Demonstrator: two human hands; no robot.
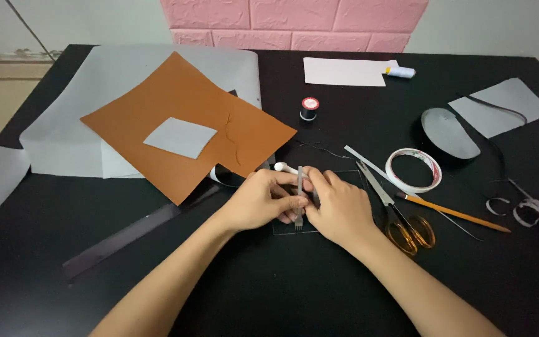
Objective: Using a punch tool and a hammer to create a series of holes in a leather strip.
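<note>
Two hands are pressed together at the middle of the black tabletop (269, 287): a pronged metal punch (299, 200) is pinched between the curled fingers of the left hand (260, 201) and the right hand (338, 209). Orange-handled scissors (400, 218) and a tape roll (413, 170) are seen just to the right. Farther back, a brown leather sheet (188, 125) is laid over grey paper (70, 125).

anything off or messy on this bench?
Mostly tidy. Curled offcut strips lie loose by the right edge, and a stray thread trails across the brown leather sheet. Both hands, left hand and right hand, hold a pronged metal tool upright.
</note>
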